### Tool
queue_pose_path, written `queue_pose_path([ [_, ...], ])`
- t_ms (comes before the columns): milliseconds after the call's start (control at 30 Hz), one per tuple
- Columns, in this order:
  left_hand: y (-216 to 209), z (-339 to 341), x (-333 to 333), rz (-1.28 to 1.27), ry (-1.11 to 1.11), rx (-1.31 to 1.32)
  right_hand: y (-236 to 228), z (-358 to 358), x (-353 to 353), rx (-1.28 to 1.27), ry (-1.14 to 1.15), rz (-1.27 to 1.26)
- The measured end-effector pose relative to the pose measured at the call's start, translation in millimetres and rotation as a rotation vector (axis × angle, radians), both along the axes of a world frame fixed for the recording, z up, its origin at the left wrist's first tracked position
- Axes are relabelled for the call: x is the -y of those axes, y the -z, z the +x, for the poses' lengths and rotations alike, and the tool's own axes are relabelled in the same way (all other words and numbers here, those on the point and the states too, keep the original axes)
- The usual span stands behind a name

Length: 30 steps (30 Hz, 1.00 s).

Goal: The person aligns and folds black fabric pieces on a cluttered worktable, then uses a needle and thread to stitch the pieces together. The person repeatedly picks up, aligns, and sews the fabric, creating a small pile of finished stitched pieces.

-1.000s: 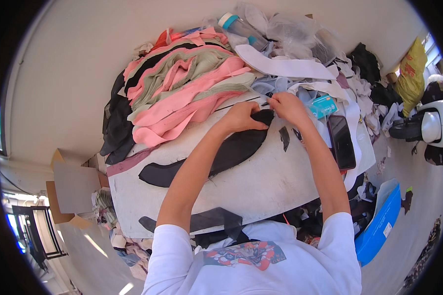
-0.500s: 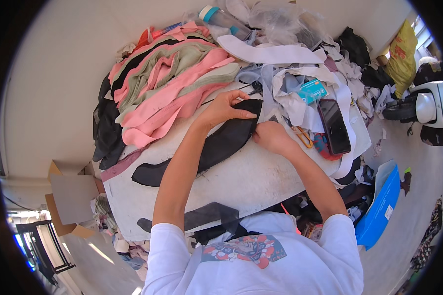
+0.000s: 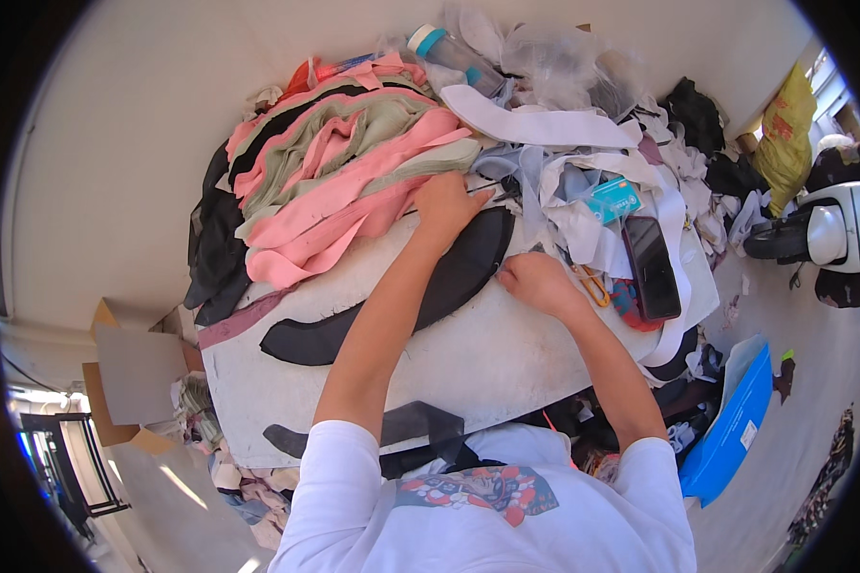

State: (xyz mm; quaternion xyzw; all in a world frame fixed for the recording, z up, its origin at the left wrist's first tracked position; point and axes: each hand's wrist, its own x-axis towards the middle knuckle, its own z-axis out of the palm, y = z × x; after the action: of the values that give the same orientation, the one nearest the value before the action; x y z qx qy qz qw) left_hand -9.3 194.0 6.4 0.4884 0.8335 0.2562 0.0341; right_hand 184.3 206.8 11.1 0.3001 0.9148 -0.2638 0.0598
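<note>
A curved black fabric piece lies across the white tabletop, partly under my left forearm. Above its upper end, my left hand is closed over a slender dark tool; its fingertips are hidden, so what it grips is unclear. My right hand is closed in a pinch at the right edge of the black piece, with a tiny pale bit by the fingertips. Whatever those fingers hold is too small to name. A second dark strip rests along the table's near edge.
Stacked pink and grey-green fabric strips fill the far left. To the right are a phone, a teal card box, an orange carabiner and white strips. A blue box stands beside the table.
My left hand has let go of the black piece's upper end and moved up and left to the slender tool. The right hand stays near the piece's edge, slightly lower.
</note>
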Motion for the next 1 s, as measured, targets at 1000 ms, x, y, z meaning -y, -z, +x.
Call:
queue_pose_path([
  [1000, -30, -11, 86, -0.012, 0.329, 1.236, -83, -10, -7, -0.364, -0.122, -0.045],
])
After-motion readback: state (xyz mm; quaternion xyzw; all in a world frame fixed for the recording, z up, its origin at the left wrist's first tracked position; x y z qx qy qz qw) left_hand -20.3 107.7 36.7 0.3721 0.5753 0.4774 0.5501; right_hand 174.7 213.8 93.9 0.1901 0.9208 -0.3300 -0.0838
